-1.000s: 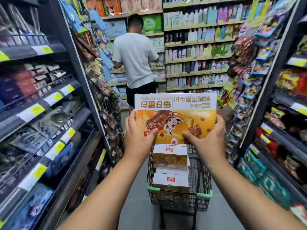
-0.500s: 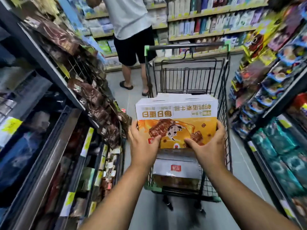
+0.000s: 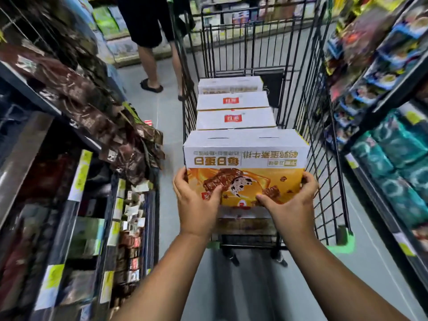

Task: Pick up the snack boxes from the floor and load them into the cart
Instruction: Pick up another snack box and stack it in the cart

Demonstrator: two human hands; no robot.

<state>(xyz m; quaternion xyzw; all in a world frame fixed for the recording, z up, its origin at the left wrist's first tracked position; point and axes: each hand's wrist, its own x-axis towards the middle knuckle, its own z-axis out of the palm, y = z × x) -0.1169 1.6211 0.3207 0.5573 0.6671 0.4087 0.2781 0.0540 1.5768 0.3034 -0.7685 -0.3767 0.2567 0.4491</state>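
Observation:
I hold a white and orange snack box [image 3: 246, 158] upside down over the near end of the black wire cart [image 3: 324, 140]. My left hand [image 3: 196, 205] grips its lower left corner and my right hand [image 3: 288, 205] grips its lower right corner, thumbs on the printed front. Behind it in the cart stand three more white snack boxes [image 3: 234, 119] in a row, tops up. Another box lies under the held one, mostly hidden.
A person in dark shorts and sandals [image 3: 150, 54] stands just beyond the cart's far left corner. Stocked shelves [image 3: 76, 181] line the left side and shelves [image 3: 393, 147] the right, leaving a narrow grey floor aisle [image 3: 171, 126].
My view has tilted down and closer to the cart. The box in both hands has come lower, from chest height above the cart down toward the basket's near end.

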